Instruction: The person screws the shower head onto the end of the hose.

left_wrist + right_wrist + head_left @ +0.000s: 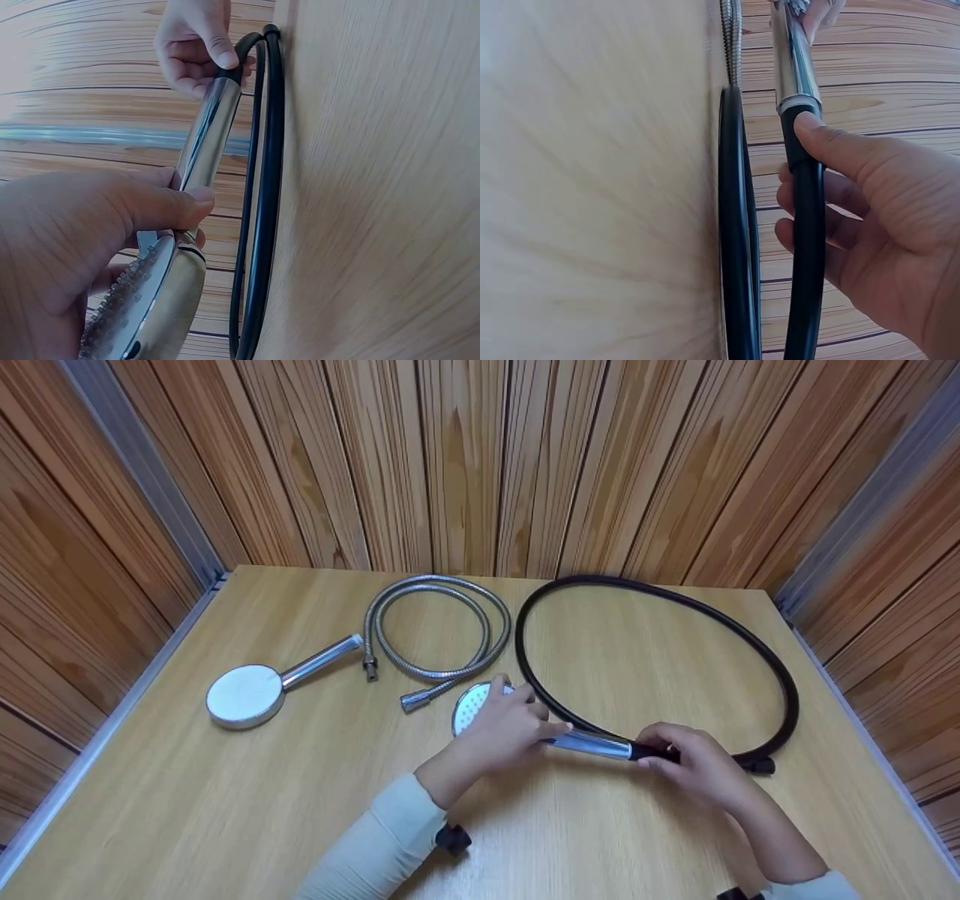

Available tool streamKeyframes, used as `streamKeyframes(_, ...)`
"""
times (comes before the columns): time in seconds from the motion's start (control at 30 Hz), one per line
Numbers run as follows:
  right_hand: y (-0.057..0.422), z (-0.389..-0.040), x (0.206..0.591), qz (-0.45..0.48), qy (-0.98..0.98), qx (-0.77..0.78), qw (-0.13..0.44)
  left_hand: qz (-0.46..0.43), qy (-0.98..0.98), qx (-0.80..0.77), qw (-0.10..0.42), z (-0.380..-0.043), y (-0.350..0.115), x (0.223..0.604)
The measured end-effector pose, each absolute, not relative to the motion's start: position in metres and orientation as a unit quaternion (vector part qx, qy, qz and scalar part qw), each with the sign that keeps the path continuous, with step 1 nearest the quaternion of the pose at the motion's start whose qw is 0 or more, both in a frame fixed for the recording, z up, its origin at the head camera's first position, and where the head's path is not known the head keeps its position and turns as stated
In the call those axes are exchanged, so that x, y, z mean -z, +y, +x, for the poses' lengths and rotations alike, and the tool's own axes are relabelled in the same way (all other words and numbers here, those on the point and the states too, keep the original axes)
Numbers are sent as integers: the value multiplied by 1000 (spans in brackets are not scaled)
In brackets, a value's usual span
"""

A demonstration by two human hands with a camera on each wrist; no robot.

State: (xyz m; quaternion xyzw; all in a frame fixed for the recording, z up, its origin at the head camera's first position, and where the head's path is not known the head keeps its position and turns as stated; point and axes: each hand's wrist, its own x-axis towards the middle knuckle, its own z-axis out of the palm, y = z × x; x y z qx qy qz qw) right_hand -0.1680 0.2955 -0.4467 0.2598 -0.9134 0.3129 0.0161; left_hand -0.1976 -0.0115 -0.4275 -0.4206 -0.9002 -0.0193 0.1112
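My left hand grips a chrome shower head around the neck, where the handle meets the round nozzle face. The handle points right, raised off the table. At the handle's end sits the black end fitting of a black shower hose. My right hand pinches that fitting between thumb and fingers, right up against the chrome rim. From there the hose makes a wide loop on the table, its other end lying just right of my right hand.
A second shower head with a white face lies at the left of the wooden table. Between the two heads, a coiled metal shower hose rests near the back. Wood-plank walls stand behind and on both sides.
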Motion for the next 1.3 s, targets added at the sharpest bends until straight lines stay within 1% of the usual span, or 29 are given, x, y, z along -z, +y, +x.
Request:
streamKeyframes(0.07, 297, -168, 447, 261, -916, -306, 5, -421, -900, 19, 110, -197, -12, 427)
streamKeyframes(0.17, 298, -168, 448, 268, -914, -304, 5, -420, -900, 20, 109, -197, -12, 428)
streamKeyframes(0.23, 297, -168, 449, 269, -910, -317, 14, -421, -900, 22, 110, -197, -12, 428)
streamKeyframes(0.43, 292, -167, 453, 255, -905, -333, 73, -430, -894, 22, 124, -197, -10, 428)
streamKeyframes(0.53, 291, -167, 453, 256, -905, -329, 86, -429, -895, 22, 119, -197, -10, 428)
streamKeyframes(0.7, 293, -168, 452, 272, -902, -328, 68, -424, -899, 24, 109, -197, -10, 427)
streamKeyframes(0.9, 298, -168, 450, 290, -910, -295, 16, -425, -897, 19, 117, -196, -11, 427)
streamKeyframes(1.03, 298, -168, 450, 297, -911, -287, 3, -423, -898, 12, 121, -196, -11, 427)
streamKeyframes(1.17, 296, -166, 453, 276, -907, -318, 24, -423, -898, 13, 122, -197, -11, 428)
streamKeyframes(1.3, 293, -166, 456, 261, -901, -338, 75, -422, -898, 29, 125, -198, -12, 428)
